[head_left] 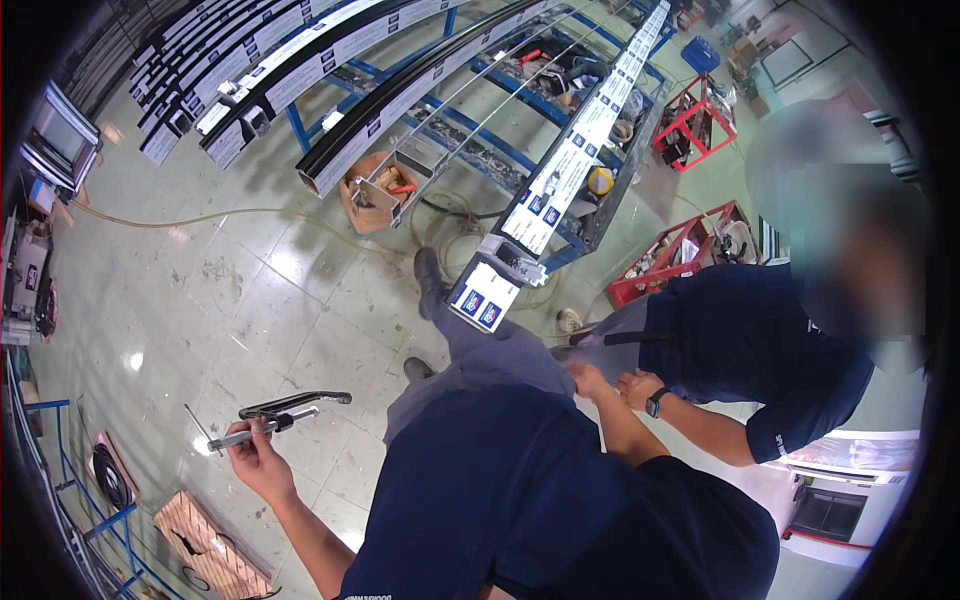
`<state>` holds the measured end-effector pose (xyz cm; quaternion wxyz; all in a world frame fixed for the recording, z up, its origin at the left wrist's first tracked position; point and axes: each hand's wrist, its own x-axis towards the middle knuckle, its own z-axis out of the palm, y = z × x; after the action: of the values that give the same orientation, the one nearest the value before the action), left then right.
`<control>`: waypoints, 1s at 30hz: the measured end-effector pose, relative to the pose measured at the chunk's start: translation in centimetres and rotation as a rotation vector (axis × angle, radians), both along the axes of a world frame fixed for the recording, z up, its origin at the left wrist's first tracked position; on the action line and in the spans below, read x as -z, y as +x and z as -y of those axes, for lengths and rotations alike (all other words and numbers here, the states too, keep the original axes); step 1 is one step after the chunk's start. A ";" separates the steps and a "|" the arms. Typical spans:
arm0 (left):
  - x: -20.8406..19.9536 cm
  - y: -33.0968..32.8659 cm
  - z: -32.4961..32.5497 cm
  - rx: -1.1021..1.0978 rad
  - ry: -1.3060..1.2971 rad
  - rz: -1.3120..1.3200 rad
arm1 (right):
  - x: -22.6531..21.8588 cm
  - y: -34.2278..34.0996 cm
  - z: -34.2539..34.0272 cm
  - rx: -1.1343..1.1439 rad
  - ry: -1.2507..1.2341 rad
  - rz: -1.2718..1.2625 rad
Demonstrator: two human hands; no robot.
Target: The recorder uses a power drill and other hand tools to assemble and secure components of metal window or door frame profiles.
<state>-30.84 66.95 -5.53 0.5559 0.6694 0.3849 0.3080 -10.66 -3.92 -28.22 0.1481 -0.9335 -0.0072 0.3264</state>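
My left hand (258, 462) is closed around a C-clamp (280, 412) with a dark curved frame, a silver screw and a thin crossbar handle. It holds the clamp out to my left, above the tiled floor. My right hand (587, 379) hangs beside my thigh, its fingers too small and partly hidden to read. Close by on the right are a co-worker's hands (638, 388), one wrist wearing a dark watch (655, 402). In front of me, the near end of a long profile wrapped in white printed film (550, 200) reaches toward my legs.
Blue racks (440, 110) carry more wrapped profiles (390, 100) ahead. A cardboard box (370, 205) and hoses (455, 235) lie on the floor. Red metal crates (660, 255) stand at right beside the co-worker (740, 340). A wooden crate (205, 540) sits at lower left.
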 end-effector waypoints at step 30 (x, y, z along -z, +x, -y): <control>-27.5 63.1 13.7 1.288 0.292 0.243 | -30.7 31.0 -46.8 0.067 1.151 0.603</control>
<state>32.24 53.29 21.95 0.5719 0.7941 -0.2021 0.0370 20.32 42.87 2.50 0.6260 -0.7554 -0.1932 -0.0107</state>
